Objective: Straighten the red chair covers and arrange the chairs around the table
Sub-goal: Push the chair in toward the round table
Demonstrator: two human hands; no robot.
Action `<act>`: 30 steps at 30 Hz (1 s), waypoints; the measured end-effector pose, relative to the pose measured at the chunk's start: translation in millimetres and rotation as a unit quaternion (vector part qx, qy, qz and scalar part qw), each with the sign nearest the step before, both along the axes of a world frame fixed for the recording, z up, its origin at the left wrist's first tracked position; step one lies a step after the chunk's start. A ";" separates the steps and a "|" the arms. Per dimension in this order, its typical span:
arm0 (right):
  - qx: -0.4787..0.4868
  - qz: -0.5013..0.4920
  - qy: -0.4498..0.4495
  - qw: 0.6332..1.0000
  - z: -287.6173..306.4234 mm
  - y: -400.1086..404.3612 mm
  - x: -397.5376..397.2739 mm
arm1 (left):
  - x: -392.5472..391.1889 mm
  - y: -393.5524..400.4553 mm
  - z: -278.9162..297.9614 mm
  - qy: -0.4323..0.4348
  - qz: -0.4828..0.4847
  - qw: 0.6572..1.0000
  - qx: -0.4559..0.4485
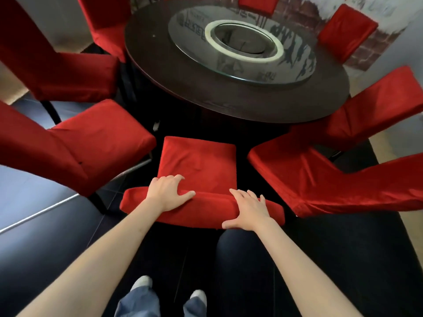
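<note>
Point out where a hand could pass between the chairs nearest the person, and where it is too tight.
Dark gaps flank the middle chair: one toward the left chair, one toward the right chair, both narrow. The right chair and the chair beyond it crowd together. Both the left hand and right hand occupy the backrest top.

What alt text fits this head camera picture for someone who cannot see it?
Both hands, left hand and right hand, rest on the red-covered chair back nearest the person. More red chairs ring the round dark table, which carries a glass turntable.
</note>
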State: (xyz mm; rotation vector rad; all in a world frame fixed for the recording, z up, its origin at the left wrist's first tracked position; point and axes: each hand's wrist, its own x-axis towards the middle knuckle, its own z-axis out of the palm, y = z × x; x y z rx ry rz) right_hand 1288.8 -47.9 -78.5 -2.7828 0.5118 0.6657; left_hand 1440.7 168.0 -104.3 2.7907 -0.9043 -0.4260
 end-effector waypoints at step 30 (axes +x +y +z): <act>-0.082 0.104 -0.054 0.990 0.7 -6.4 -36.6 | -64.0 33.2 -8.8 -0.107 0.036 0.993 0.042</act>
